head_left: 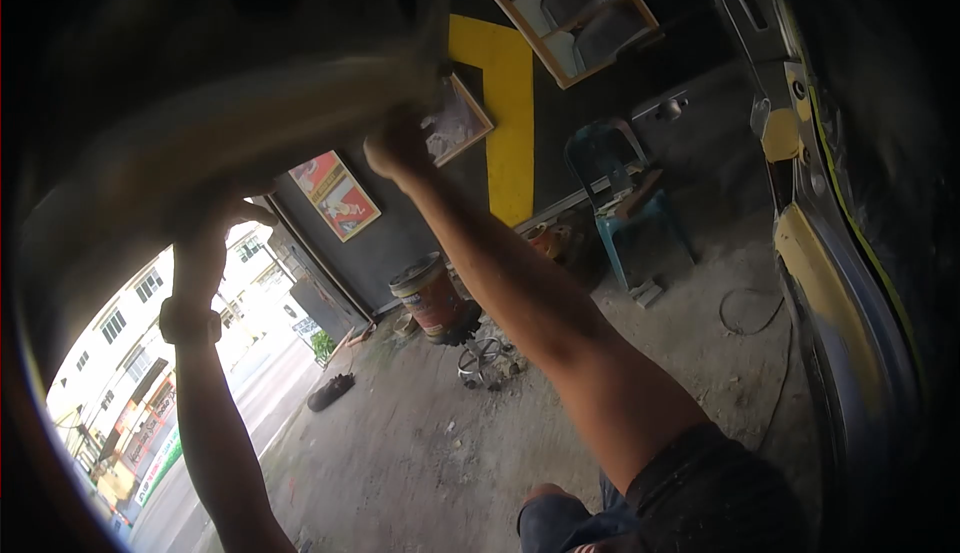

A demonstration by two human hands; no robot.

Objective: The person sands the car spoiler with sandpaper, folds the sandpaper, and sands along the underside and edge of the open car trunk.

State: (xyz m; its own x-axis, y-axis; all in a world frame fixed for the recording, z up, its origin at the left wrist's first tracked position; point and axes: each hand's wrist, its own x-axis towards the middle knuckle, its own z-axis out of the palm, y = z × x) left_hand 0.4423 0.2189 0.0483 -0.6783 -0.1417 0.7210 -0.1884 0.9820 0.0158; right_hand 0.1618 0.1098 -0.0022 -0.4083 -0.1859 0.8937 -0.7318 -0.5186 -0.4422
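Up overhead: dark curved panel (250,128). Right hand (398,148) at its right end, left hand (207,238) at its lower edge; can't tell whether either's gripping. Bucket (430,298) beyond.

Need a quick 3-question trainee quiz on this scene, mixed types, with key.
1. Open: which arm wears the wristband?
2. True or false: the chair by the dark wall lies toppled on its side.
3. Multiple choice: where are the left hand and right hand?
a) inside the bucket
b) raised to the dark overhead panel
c) on the chair

Key:
1. The left arm.
2. False; the chair stands upright, with items on its seat.
3. b
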